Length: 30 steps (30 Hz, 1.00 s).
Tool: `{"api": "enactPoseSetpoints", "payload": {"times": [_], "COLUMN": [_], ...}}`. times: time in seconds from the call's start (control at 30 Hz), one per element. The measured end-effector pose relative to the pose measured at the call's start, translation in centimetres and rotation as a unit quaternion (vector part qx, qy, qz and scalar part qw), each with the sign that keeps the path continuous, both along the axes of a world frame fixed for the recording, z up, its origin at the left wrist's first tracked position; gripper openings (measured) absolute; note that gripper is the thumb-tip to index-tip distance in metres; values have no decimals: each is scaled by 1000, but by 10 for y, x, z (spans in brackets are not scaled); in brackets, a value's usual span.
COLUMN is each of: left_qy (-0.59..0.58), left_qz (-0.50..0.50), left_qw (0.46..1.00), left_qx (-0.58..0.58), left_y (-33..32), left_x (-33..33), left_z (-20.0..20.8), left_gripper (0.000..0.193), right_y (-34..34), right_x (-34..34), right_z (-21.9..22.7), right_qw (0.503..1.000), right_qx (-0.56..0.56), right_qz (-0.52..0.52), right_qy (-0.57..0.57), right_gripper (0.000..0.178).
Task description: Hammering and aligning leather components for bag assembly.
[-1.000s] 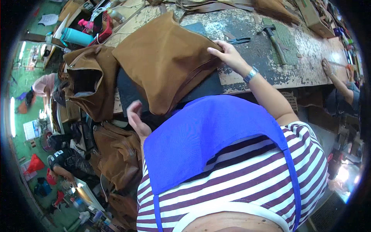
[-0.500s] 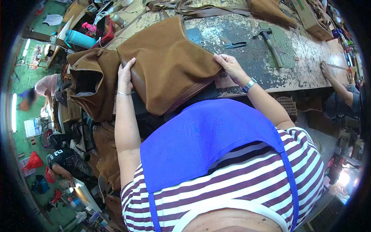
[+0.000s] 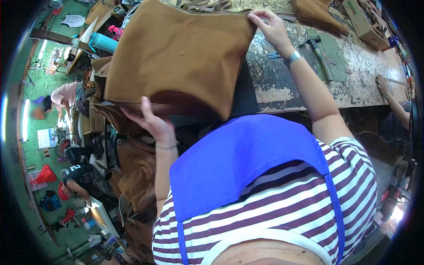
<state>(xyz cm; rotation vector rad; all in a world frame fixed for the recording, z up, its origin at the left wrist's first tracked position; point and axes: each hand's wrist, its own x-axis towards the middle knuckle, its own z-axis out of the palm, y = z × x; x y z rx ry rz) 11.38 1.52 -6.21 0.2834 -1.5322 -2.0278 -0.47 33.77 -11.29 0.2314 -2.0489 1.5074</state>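
Workshop, scarred workbench, hammer, leather straps

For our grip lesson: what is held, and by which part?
The right hand holds the brown bag by its upper right corner; whether the left hand grips it is unclear.

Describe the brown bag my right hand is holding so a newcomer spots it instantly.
Find the worn, patchy workbench at the top of the view. Above its left part, your right hand pinches an upper corner of the big brown suede-like bag. Unlike the crumpled brown bag lower down, it is spread broad and held up.
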Motion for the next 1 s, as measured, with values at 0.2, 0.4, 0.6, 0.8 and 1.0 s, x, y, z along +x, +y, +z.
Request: {"api": "enactPoseSetpoints", "payload": {"times": [0.2, 0.4, 0.6, 0.8, 1.0], "left_qy": [-172, -145, -186, -225, -320], "left_qz": [-106, 55, -50, -191, -406], "left_qw": [971, 985, 979, 955, 856], "left_qx": [130, -74, -71, 37, 10], "left_y": [-8, -48, -89, -108, -88], "left_x": [65, 55, 14, 16, 52], "left_z": [-121, -122, -90, -118, -103], "left_gripper": [85, 74, 61, 60, 64], "right_y": [-62, -121, -154, -81, 1], "right_x": [8, 10, -7, 23, 91], "right_z": [21, 13, -14, -13, -40], "right_qw": [991, 852, 766, 950, 892], "right_qx": [82, 453, 586, 262, 133], "right_qz": [95, 256, 232, 74, 97], "right_qy": [46, -61, -130, -151, -420], "right_gripper": [19, 26, 29, 32, 78]}}
